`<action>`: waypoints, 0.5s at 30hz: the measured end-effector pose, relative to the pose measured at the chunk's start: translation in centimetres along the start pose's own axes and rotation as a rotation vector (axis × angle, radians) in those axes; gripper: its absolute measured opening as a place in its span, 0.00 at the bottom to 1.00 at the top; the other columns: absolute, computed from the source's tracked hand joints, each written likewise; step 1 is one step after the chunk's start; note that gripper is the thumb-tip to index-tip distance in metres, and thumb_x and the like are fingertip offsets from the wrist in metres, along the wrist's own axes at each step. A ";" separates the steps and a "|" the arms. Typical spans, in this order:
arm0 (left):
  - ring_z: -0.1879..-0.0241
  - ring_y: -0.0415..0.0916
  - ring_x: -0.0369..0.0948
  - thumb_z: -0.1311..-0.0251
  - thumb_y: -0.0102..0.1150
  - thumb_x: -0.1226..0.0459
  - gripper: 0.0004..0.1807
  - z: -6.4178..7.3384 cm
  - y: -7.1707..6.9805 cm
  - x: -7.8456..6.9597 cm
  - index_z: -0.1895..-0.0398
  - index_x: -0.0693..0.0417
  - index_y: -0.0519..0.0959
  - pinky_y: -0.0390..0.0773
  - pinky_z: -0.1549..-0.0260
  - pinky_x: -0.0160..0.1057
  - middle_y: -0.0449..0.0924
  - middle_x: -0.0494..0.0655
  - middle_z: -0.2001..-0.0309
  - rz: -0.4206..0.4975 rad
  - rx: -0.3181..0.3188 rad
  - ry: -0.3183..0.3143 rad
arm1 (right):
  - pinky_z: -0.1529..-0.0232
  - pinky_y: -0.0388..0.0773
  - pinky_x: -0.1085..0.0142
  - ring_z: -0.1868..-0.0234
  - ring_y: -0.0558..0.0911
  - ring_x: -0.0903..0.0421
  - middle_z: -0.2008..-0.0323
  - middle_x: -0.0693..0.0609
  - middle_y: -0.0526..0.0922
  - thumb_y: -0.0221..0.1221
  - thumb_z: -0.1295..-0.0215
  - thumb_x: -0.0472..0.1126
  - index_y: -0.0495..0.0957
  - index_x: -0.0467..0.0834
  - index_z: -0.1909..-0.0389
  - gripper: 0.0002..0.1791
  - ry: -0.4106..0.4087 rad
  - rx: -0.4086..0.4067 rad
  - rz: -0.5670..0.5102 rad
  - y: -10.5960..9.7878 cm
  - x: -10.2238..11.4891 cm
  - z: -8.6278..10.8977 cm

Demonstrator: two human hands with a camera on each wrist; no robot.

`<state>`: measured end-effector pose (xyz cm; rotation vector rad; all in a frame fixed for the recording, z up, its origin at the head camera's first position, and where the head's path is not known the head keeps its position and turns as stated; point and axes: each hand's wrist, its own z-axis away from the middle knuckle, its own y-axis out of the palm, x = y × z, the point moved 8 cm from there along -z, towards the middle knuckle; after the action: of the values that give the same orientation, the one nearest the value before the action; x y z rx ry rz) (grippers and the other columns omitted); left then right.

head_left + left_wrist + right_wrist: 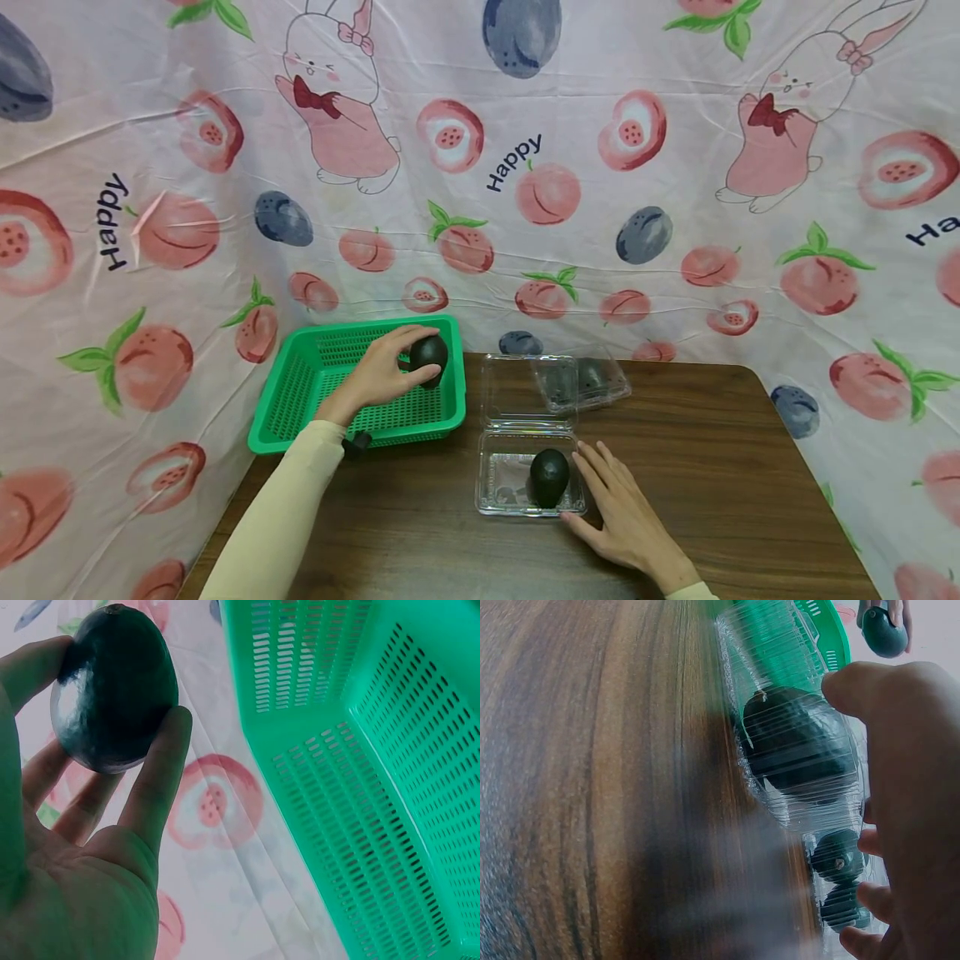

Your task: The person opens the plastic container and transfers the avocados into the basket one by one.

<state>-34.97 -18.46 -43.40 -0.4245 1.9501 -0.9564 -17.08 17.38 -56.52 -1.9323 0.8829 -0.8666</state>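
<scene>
Over the right part of the green basket, my left hand (382, 371) pinches a dark avocado (112, 686) between thumb and fingers. In the left wrist view the avocado is held up beside the basket's wall. A clear plastic clamshell box (498, 504) lies on the table with its lid raised toward the back. Inside it, on the right side, rests another dark avocado (550, 477). My right hand (618, 512) lies along the box's right edge, fingers extended, its thumb near the front right corner. Through the box's clear wall, that avocado (799, 742) also shows in the right wrist view.
A green perforated basket (262, 433) stands at the table's back left. Behind the open box sits a second clear box (615, 385) holding two dark avocados. The brown wooden table (697, 450) meets a fruit-and-rabbit printed cloth (465, 317) at the back and sides.
</scene>
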 end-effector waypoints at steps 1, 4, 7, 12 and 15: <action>0.40 0.88 0.57 0.26 0.77 0.54 0.35 -0.2 -0.1 0.2 0.19 0.46 0.78 0.95 0.49 0.56 0.78 0.56 0.22 -0.002 0.005 -0.007 | 0.26 0.76 0.29 0.18 0.73 0.28 0.16 0.41 0.74 0.78 0.35 0.60 0.73 0.37 0.18 0.51 0.001 0.002 -0.002 0.0 0.0 0.0; 0.38 0.87 0.59 0.26 0.76 0.53 0.35 -0.6 -0.3 0.7 0.18 0.46 0.77 0.93 0.47 0.58 0.77 0.57 0.20 -0.006 0.014 -0.023 | 0.25 0.75 0.31 0.18 0.73 0.29 0.16 0.42 0.74 0.78 0.35 0.60 0.73 0.38 0.17 0.51 0.007 0.004 0.007 0.0 0.0 0.0; 0.38 0.87 0.60 0.26 0.76 0.53 0.36 -1.0 -0.4 1.2 0.18 0.46 0.77 0.94 0.48 0.57 0.77 0.58 0.20 0.006 0.023 -0.040 | 0.18 0.71 0.39 0.18 0.73 0.30 0.15 0.43 0.73 0.77 0.34 0.61 0.73 0.39 0.17 0.51 0.012 0.003 0.015 0.0 0.0 0.0; 0.39 0.86 0.61 0.25 0.75 0.53 0.36 -1.8 -0.3 2.0 0.18 0.49 0.76 0.95 0.50 0.54 0.77 0.58 0.20 0.031 0.044 -0.058 | 0.22 0.73 0.38 0.18 0.73 0.31 0.15 0.44 0.73 0.77 0.34 0.62 0.73 0.40 0.17 0.51 0.013 0.003 0.031 0.1 0.0 0.0; 0.38 0.87 0.62 0.25 0.75 0.53 0.37 -2.2 -0.1 2.5 0.17 0.51 0.76 0.95 0.48 0.56 0.77 0.59 0.21 0.037 0.057 -0.070 | 0.25 0.74 0.33 0.18 0.73 0.30 0.15 0.43 0.73 0.77 0.34 0.62 0.73 0.39 0.17 0.52 0.012 0.008 0.021 0.1 0.0 0.0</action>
<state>-38.22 -19.08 -44.08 -0.3830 1.8566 -0.9586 -17.11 17.36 -56.61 -1.9097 0.9042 -0.8693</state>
